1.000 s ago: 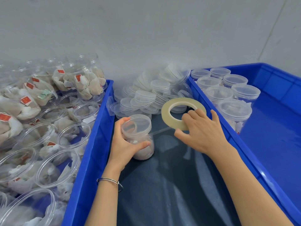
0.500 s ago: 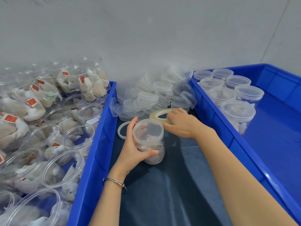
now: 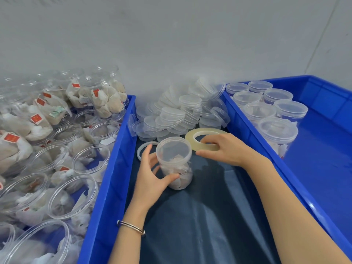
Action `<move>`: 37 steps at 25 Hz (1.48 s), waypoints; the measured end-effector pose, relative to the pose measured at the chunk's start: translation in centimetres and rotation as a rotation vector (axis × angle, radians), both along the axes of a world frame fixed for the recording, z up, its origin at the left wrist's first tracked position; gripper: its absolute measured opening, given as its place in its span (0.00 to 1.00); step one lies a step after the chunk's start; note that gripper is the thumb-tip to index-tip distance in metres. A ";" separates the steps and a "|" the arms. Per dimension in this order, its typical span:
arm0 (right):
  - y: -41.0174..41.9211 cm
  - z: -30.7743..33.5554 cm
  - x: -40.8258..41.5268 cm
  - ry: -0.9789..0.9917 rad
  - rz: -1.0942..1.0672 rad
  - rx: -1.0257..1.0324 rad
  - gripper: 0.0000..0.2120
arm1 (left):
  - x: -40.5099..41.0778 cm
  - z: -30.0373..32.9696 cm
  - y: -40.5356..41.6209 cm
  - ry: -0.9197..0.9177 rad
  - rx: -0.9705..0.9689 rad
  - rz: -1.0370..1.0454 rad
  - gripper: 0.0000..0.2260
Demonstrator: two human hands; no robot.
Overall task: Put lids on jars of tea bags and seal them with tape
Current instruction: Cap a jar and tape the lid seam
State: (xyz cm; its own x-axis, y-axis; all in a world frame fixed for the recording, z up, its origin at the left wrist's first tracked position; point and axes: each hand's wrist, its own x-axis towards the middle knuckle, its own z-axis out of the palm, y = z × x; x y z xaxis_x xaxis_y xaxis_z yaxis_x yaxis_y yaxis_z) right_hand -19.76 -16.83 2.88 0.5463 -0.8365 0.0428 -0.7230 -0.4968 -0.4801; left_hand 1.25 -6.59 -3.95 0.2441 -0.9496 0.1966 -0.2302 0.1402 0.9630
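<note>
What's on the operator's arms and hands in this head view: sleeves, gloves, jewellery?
Both forearms are bare as far as the view shows, with no sleeves. Neither the left hand nor the right hand wears a glove. A thin silver metal bangle circles the left wrist. No rings or watch are visible.

grey wall (image 3: 171,35), silver bracelet (image 3: 131,227), dark cloth (image 3: 209,216)

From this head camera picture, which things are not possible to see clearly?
- Free tape end: too small to find on the tape roll under the right hand.
- Print on the red tags: too small and blurred.
- Left hand fingers behind the jar: blurred by the clear wall.
- Near jars: cut off by the left and bottom edges.
</note>
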 end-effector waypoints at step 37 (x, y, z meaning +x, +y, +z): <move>-0.6 -1.1 1.8 0.108 0.067 -0.126 0.16 | 0.9 1.7 -0.5 -0.014 0.132 -0.268 0.40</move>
State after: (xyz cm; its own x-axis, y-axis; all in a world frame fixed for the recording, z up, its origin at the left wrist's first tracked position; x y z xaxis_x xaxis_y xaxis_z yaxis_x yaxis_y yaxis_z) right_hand -17.98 -17.47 1.80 0.6080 -0.7896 0.0831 -0.7301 -0.5971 -0.3322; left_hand 2.17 -7.10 -2.25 -0.0205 -0.9974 0.0684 -0.2150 0.0712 0.9740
